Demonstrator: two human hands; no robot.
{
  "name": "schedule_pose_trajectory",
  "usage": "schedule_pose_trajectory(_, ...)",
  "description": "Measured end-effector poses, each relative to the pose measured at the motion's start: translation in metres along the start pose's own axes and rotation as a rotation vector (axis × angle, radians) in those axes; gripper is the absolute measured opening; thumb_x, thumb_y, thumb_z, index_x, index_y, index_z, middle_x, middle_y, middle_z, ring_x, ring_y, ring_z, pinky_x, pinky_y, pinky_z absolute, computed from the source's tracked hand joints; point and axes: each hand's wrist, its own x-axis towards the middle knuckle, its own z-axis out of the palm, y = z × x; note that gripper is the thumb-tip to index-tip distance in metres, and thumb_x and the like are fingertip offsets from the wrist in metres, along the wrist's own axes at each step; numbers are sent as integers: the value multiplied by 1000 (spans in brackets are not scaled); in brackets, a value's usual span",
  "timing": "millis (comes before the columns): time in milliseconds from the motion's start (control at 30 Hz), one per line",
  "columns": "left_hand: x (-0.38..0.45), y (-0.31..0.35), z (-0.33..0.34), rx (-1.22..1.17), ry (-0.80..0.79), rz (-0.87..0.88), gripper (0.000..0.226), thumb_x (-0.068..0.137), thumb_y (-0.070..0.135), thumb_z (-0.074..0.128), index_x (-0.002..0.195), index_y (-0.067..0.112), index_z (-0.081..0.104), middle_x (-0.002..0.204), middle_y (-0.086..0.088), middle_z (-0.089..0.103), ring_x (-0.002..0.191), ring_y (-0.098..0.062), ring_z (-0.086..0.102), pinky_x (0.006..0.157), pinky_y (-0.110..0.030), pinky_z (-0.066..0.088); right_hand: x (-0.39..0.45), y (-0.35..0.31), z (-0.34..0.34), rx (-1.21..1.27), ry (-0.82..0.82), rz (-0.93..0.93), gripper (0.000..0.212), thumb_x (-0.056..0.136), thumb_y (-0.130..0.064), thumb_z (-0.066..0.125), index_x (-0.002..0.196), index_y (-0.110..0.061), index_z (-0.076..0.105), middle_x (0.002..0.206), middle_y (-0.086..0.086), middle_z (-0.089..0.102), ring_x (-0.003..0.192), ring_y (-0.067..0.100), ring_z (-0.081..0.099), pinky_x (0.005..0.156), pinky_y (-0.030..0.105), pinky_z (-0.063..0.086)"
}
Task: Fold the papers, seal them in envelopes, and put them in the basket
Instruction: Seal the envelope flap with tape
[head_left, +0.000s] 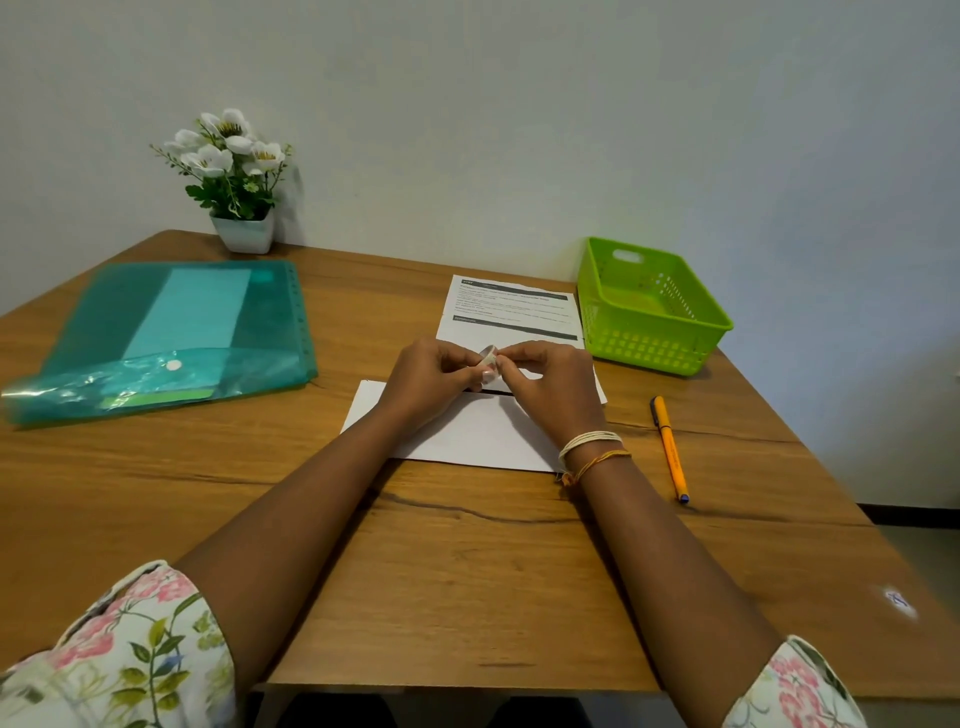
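Both hands meet over the tabletop (467, 571): the left hand (431, 376) and right hand (550, 384) share a grip, pinching a small roll of tape (489, 358) between their fingertips. Directly beneath the grip lies a white envelope (467, 434). Just beyond it sits a printed paper (511, 312). Right of the grip stands the green basket (652, 306), with an orange pen (670, 449) nearer.

Table (467, 561): matt wood grain, dark cracks. Basket (655, 347): perforated green plastic. Folder (156, 338): glossy translucent teal plastic. Envelope (467, 436), printed sheet (511, 312): matt paper. Tape roll (489, 358): clear, shiny. Flowerpot (244, 234): smooth white. Pen (670, 447): orange plastic.
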Motion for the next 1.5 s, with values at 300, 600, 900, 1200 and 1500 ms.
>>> schedule_pose_trajectory(300, 1, -1, 1, 19, 9, -20, 13, 82, 20, 73, 92, 13, 78, 79, 3, 74, 74, -5, 68, 61, -10, 46, -1, -2, 6, -29, 23, 25, 13, 83, -21, 67, 88, -12, 76, 84, 1, 75, 76, 11, 69, 74, 35, 59)
schedule_pose_trajectory(600, 3, -3, 0, 6, 4, -14, 16, 81, 20, 74, 95, 13, 78, 84, 1, 75, 80, -13, 70, 73, -30, 54, -1, -2, 5, -39, 2, 40, 10, 81, -19, 70, 86, -11, 74, 83, 3, 74, 75, 14, 68, 74, 35, 58)
schedule_pose_trajectory(900, 3, -3, 2, 29, -6, -22, 15, 82, 20, 74, 95, 15, 78, 84, 3, 75, 81, -13, 69, 71, -27, 54, -1, 0, 7, -3, 20, 69, 7, 72, -15, 74, 74, -14, 68, 79, 2, 69, 74, 16, 65, 69, 36, 58)
schedule_pose_trajectory(1200, 1, 1, 1, -3, -7, -31, 17, 81, 23, 74, 95, 14, 78, 83, 2, 75, 79, -11, 69, 66, -17, 47, 2, 5, 1, 192, -10, 174, 15, 74, -19, 79, 88, -11, 77, 84, -1, 73, 78, 5, 68, 74, 17, 56)
schedule_pose_trajectory(1500, 3, -1, 1, 33, -5, -42, 18, 82, 20, 73, 98, 13, 77, 90, 0, 75, 84, -13, 69, 70, -22, 50, 5, 9, 1, 164, 11, 190, 8, 81, -22, 73, 78, -14, 74, 75, -3, 71, 70, 4, 66, 65, 13, 52)
